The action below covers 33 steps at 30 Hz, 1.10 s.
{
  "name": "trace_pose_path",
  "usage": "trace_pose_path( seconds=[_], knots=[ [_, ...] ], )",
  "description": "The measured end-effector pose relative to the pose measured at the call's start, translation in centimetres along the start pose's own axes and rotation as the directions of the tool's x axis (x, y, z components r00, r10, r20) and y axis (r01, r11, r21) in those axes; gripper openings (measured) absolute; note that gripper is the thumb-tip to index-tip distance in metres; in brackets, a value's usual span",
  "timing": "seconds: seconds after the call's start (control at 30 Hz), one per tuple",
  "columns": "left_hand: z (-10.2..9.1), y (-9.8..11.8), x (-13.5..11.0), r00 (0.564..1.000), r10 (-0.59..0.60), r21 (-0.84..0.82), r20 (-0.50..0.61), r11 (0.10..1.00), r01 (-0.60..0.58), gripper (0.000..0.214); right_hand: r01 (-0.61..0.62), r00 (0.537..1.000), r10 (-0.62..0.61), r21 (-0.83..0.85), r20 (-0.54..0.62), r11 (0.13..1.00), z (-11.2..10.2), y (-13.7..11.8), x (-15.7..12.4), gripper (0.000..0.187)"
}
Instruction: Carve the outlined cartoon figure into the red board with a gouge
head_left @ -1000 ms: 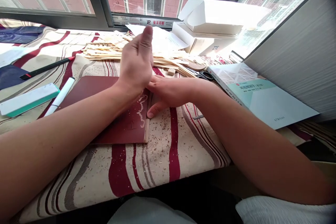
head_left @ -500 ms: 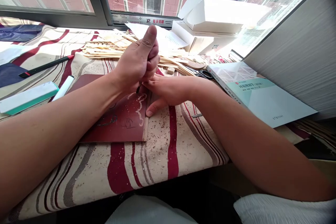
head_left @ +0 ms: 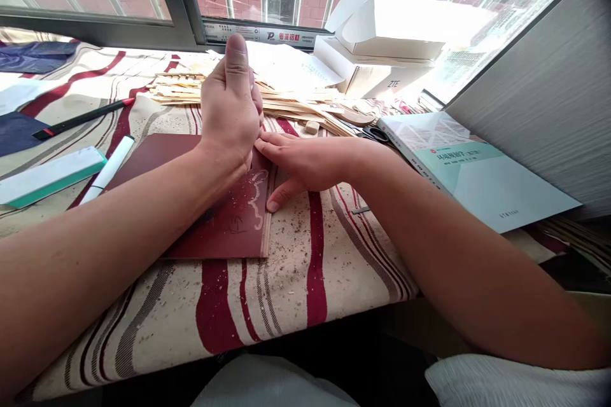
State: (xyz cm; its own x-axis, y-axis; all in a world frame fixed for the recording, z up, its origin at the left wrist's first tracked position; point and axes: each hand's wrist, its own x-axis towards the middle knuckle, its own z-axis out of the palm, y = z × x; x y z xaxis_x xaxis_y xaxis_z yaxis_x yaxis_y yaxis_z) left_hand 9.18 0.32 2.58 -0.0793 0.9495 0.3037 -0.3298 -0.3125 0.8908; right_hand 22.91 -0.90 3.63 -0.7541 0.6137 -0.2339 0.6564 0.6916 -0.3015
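Note:
My left hand [head_left: 232, 102] is closed in a fist, thumb pointing up, above a reddish-brown wooden board [head_left: 224, 203]. It grips a slim carving tool, hidden behind the fist and wrist now; only its dark tip showed earlier. A pale, wavy carved line [head_left: 256, 194] runs near the board's right side, and dark drawn marks [head_left: 236, 224] lie beside it. My right hand [head_left: 305, 162] rests with fingers stretched out across the board's right edge, thumb against that edge, fingertips close to the left fist.
Wood chips dot the striped cloth [head_left: 291, 280]. Behind the hands are wooden strips [head_left: 184, 88], a small wood block [head_left: 312, 127] and white boxes [head_left: 367, 73]. Scissors [head_left: 375, 133] and a book [head_left: 477, 172] lie right; a white marker [head_left: 109, 168] and a teal-edged box [head_left: 50, 178] left.
My left fist has shifted left and turned more upright, covering the tool tip that showed below it. My right hand stays at the board's edge.

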Motion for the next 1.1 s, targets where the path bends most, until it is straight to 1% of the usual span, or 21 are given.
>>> trace_pose_path(
  seconds=[0.07,0.13,0.2,0.23,0.33,0.4,0.47,0.53,0.6,0.67,0.73,0.8,0.87,0.93,1.0,1.03,1.1],
  knots=[
    [0.0,0.4,0.0,0.996,-0.075,-0.042,-0.038,0.996,0.073,0.06,-0.001,1.0,0.001,-0.007,0.0,1.0,0.1,0.1,0.1,0.11],
    [0.1,0.7,-0.1,0.983,-0.135,-0.067,-0.124,0.99,0.128,0.056,0.005,1.0,-0.005,-0.01,0.004,1.0,0.1,0.2,0.1,0.109],
    [0.1,0.9,-0.2,0.974,-0.151,-0.085,-0.168,0.987,0.138,0.054,0.008,1.0,-0.008,-0.013,0.01,1.0,0.1,0.2,0.2,0.109],
    [0.0,0.9,-0.2,0.977,-0.144,-0.086,-0.156,0.987,0.132,0.054,0.013,1.0,-0.013,-0.013,0.01,1.0,0.0,0.2,0.2,0.109],
    [-0.2,0.6,0.0,0.991,-0.132,-0.065,-0.018,0.989,0.13,0.059,0.025,1.0,-0.025,-0.022,0.004,0.999,0.1,0.2,0.2,0.11],
    [-0.3,0.6,0.1,0.986,-0.154,-0.046,0.062,0.987,0.157,0.064,0.018,1.0,-0.018,-0.033,0.01,0.999,0.1,0.3,0.2,0.111],
    [-0.5,0.7,0.1,0.978,-0.152,-0.032,0.142,0.987,0.158,0.065,0.027,1.0,-0.027,-0.024,0.007,0.999,0.2,0.4,0.1,0.106],
    [-0.6,0.9,0.1,0.958,-0.144,-0.023,0.248,0.988,0.155,0.062,0.058,0.998,-0.058,-0.011,-0.013,0.998,0.2,0.5,0.1,0.097],
    [-0.8,1.2,0.1,0.922,-0.174,-0.023,0.346,0.981,0.194,0.06,0.081,0.996,-0.081,-0.012,-0.029,0.997,0.2,0.6,0.1,0.088],
    [-0.9,1.4,0.3,0.885,-0.228,-0.018,0.405,0.966,0.257,0.06,0.086,0.996,-0.087,-0.027,-0.026,0.996,0.2,0.5,0.1,0.082],
    [-0.9,1.3,0.4,0.871,-0.245,-0.001,0.425,0.962,0.271,0.061,0.083,0.996,-0.084,-0.039,-0.024,0.996,0.1,0.3,0.1,0.081],
    [-0.8,1.1,0.3,0.882,-0.208,0.02,0.423,0.975,0.221,0.062,0.086,0.996,-0.086,-0.035,-0.018,0.996,0.1,0.1,0.1,0.079],
    [-0.5,0.7,0.1,0.907,-0.131,0.032,0.399,0.991,0.129,0.065,0.097,0.995,-0.097,-0.017,-0.014,0.995,0.1,0.0,0.0,0.078],
    [-0.2,0.3,-0.2,0.942,-0.052,0.025,0.333,0.999,0.047,0.065,0.099,0.995,-0.099,0.001,-0.018,0.995,0.2,0.2,0.0,0.086],
    [-0.2,-0.1,-0.6,0.972,0.022,0.024,0.235,0.999,-0.029,0.062,0.087,0.996,-0.086,0.013,-0.032,0.996,0.4,0.4,0.1,0.1],
    [-0.2,-0.2,-0.7,0.979,0.062,0.034,0.193,0.997,-0.07,0.06,0.085,0.996,-0.084,0.018,-0.038,0.996,0.4,0.5,0.2,0.105],
    [-0.4,-0.3,-1.0,0.982,0.14,0.072,0.129,0.986,-0.15,0.056,0.092,0.995,-0.09,0.027,-0.047,0.995,0.6,0.7,0.2,0.107]
  ],
)
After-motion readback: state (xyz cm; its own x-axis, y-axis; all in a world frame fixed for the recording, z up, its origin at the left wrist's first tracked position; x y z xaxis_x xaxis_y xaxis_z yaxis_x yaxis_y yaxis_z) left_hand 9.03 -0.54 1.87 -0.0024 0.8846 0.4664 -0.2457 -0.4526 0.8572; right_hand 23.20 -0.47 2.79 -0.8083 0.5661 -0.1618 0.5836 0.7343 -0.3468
